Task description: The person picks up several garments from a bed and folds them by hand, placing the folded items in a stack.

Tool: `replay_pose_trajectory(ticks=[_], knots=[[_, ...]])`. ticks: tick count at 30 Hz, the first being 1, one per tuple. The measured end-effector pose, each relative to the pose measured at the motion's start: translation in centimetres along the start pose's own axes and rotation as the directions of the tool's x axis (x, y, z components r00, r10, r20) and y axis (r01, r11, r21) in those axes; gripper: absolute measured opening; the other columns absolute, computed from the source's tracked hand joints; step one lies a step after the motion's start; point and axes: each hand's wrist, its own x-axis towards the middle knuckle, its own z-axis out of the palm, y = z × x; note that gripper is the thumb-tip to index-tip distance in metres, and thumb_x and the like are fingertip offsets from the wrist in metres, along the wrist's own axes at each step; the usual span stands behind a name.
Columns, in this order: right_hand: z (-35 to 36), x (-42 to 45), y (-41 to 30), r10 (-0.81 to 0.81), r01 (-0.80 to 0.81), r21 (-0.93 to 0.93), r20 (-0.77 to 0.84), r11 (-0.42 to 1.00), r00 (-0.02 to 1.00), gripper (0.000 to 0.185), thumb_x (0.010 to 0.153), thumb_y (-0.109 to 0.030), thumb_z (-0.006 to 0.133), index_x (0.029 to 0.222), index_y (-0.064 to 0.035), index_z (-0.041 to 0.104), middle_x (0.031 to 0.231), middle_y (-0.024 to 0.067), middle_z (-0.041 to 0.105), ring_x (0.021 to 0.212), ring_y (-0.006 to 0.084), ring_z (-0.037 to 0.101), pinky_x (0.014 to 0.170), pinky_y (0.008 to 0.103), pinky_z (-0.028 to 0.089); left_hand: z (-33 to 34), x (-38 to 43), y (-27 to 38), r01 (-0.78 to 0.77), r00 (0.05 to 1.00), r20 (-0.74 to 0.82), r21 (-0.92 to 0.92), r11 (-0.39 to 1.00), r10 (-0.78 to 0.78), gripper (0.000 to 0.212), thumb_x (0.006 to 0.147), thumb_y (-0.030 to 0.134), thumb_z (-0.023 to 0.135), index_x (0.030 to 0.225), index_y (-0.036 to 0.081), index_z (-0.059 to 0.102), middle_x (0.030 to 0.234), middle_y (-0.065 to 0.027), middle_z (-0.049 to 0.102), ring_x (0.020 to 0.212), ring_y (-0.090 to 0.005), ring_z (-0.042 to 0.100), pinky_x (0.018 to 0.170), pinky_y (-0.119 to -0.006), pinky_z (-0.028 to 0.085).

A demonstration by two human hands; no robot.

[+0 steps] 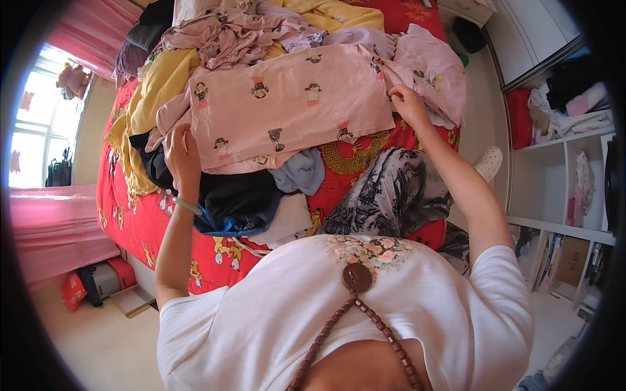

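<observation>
A pink garment printed with small cartoon girls [293,102] lies stretched over the clothes on the bed. My left hand [183,154] pinches its left end, a pale bangle on the wrist. At its right edge is my right hand [407,100], fingertips together at the cloth near the upper corner. A pink top with a cartoon mouse print [433,78] lies just beyond my right hand. Below the printed garment are black clothing [234,193], a grey-blue cloth [304,171] and a white cloth [288,220]. How the garment is layered cannot be told.
Yellow clothing [168,93] and a crumpled pink garment [227,36] are heaped on the red bedspread [124,215]. My leg in black-and-white patterned trousers [386,195] rests on the bed. Open white shelves [538,217] stand at right; a shallow wooden tray [132,300] lies on the floor at left.
</observation>
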Motion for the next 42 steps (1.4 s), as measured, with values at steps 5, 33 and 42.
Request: replay_pose_trajectory(ticks=[5,33,42], knots=[[0.6,6.3,-1.9,-0.016,0.019,0.011,-0.222,1.0,0.975,0.016,0.085,-0.014,0.058,0.093,-0.0024,0.065,0.083,0.0136,0.067,0.075,0.0246,0.065,0.069,0.0332,0.049,5.1,5.2,5.4,-0.124,0.948,0.254,-0.256,0.959,0.19,0.016,0.088,0.008,0.055,0.102,0.003,0.062,0.105,-0.0128,0.062,0.098,-0.0325,0.059,0.087,-0.038,0.046],[4.4,13.7,-3.5,0.115,-0.15,0.319,0.126,0.936,0.985,0.031,0.083,-0.028,0.068,0.076,0.0012,0.063,0.063,0.0077,0.06,0.059,0.0118,0.054,0.057,0.0289,0.043,16.3,6.8,-4.2,-0.385,0.919,0.135,0.109,0.917,0.37,0.036,0.086,0.006,0.055,0.121,0.006,0.059,0.124,-0.012,0.057,0.118,-0.0302,0.051,0.1,-0.039,0.041],[7.9,17.1,-0.2,-0.366,0.171,-0.398,-0.486,0.901,0.794,0.015,0.081,-0.014,0.063,0.074,-0.0025,0.056,0.072,0.0156,0.06,0.069,0.0371,0.058,0.062,0.045,0.045,16.6,6.4,-5.1,-0.37,0.929,0.088,0.148,0.917,0.361,0.037,0.085,0.009,0.056,0.122,0.009,0.059,0.125,-0.0086,0.057,0.118,-0.0278,0.052,0.097,-0.038,0.044]])
